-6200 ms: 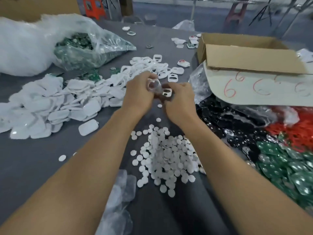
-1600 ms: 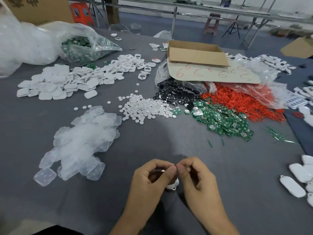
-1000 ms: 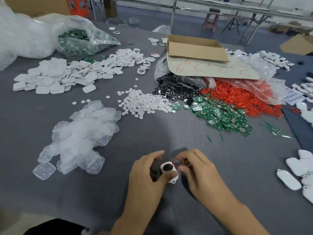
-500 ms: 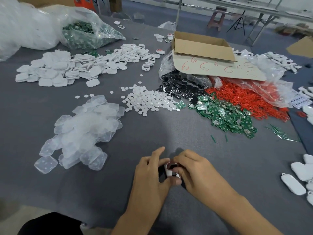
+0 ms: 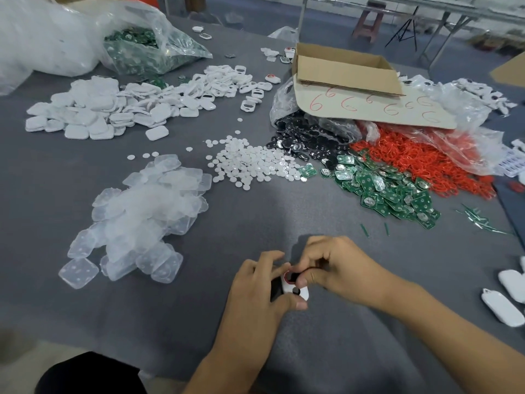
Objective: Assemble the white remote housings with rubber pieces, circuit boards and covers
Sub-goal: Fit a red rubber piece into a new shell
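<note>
A small white remote housing with a red ring and a dark opening sits on the grey table near the front edge. My left hand grips its left side, thumb under its lower end. My right hand pinches its upper end with curled fingers. Clear rubber pieces are heaped at the left. Green circuit boards lie at the right. White covers are piled at the back left, with open white frames beside them.
White discs, black buttons and red rings lie mid-table. A cardboard box stands behind them. Plastic bags fill the back left. Finished white remotes lie at the right edge.
Over the last second both hands closed in on the housing, and the right fingers now cover its upper end. The camera has tilted slightly.
</note>
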Demonstrator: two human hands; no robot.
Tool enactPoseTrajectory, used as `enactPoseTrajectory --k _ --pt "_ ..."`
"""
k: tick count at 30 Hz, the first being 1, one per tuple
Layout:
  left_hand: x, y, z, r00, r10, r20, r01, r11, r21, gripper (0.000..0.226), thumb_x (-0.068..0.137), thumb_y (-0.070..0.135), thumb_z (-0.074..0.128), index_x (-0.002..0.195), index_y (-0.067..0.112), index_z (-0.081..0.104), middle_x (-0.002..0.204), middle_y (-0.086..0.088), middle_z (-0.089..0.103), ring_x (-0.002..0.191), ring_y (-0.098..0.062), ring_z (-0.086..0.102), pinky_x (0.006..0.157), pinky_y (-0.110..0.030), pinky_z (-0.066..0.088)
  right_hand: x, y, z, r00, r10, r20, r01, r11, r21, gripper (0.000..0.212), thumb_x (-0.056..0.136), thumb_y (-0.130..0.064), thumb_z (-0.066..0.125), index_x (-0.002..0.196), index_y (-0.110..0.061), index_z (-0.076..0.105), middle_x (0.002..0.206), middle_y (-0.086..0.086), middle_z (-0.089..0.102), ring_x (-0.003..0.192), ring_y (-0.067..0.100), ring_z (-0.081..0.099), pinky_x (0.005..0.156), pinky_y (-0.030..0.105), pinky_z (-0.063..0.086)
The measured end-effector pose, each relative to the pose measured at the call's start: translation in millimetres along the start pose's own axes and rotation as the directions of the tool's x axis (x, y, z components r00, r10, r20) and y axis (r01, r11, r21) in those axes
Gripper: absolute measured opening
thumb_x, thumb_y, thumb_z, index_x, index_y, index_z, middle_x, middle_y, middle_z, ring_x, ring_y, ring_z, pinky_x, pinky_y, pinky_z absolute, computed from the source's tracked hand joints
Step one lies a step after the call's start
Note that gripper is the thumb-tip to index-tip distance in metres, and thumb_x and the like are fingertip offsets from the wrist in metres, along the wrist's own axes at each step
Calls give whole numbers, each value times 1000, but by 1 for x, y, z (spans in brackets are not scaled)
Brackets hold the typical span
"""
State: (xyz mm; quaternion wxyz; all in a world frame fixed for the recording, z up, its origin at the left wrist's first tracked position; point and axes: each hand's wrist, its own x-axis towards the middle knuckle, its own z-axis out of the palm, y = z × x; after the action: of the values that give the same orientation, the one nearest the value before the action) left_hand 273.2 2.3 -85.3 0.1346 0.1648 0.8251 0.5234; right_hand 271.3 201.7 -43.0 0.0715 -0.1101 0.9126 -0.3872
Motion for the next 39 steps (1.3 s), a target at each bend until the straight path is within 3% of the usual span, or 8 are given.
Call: enactPoseTrajectory --k 4,8,12,20,25,31,35,39 --pt "-1 1 0 1000 7 -11 -7 1000 -16 66 70 23 90 119 44 52 116 16 56 114 25 45 88 5 30 -18 3 16 987 -71 -145 54 991 -122 14 88 -17 76 95 -29 72 89 -17 59 84 4 61 73 9 42" --pt "0 4 0 1000 8 -20 -8 1000 -2 67 69 25 91 113 50 46 116 17 56 112 30 41 87 6 28 -27 6 33 953 -45 -300 24 997 -74 24 88 -11 74 99 -32 72 93 -17 61 87 6 64 75 10 44" --pt "0 4 0 1000 23 -16 -23 1000 11 64 70 25 91 114 44 49 116 14 57 111 33 39 88 6 29 -27 3 37 939 -57 -338 33 996 -77 27 87 -9 75 101 -33 72 93 -18 61 86 4 64 75 11 46" --pt "0 3 0 998 47 -40 -45 998 48 59 70 35 91 117 38 56 115 15 58 113 25 43 88 3 32 -21 0 26 964 -6 -266 -17 996 -83 24 83 -8 78 92 -30 78 80 -15 59 76 2 61 68 6 41" --pt "1 5 -2 999 27 -37 -25 998 50 58 66 32 92 109 44 55 112 16 60 110 16 49 86 0 34 -2 0 6 989 129 -74 -117 981 153 18 70 -14 89 79 -28 81 77 -2 66 72 13 63 68 30 50" --pt "1 10 -3 1000 -3 -18 4 1000 16 53 66 30 90 107 41 59 108 16 58 105 10 54 84 -4 38 38 -11 -20 933 206 296 -221 975 17 19 62 -12 94 72 -19 79 75 -3 75 67 5 67 64 16 47" --pt "0 12 -5 1000 7 -20 -6 1000 17 49 67 28 89 106 37 61 106 19 57 107 6 53 85 -5 38 58 -19 -18 866 372 333 -306 923 -235 29 55 -22 96 54 -32 69 65 -10 71 57 0 60 53 12 42" --pt "-2 14 -2 998 64 0 -64 995 83 46 74 26 86 113 33 62 109 22 56 113 10 43 88 -2 33 69 -29 -12 811 503 299 -382 842 -381 26 51 -27 96 55 -31 70 57 -14 67 55 0 56 50 14 40"
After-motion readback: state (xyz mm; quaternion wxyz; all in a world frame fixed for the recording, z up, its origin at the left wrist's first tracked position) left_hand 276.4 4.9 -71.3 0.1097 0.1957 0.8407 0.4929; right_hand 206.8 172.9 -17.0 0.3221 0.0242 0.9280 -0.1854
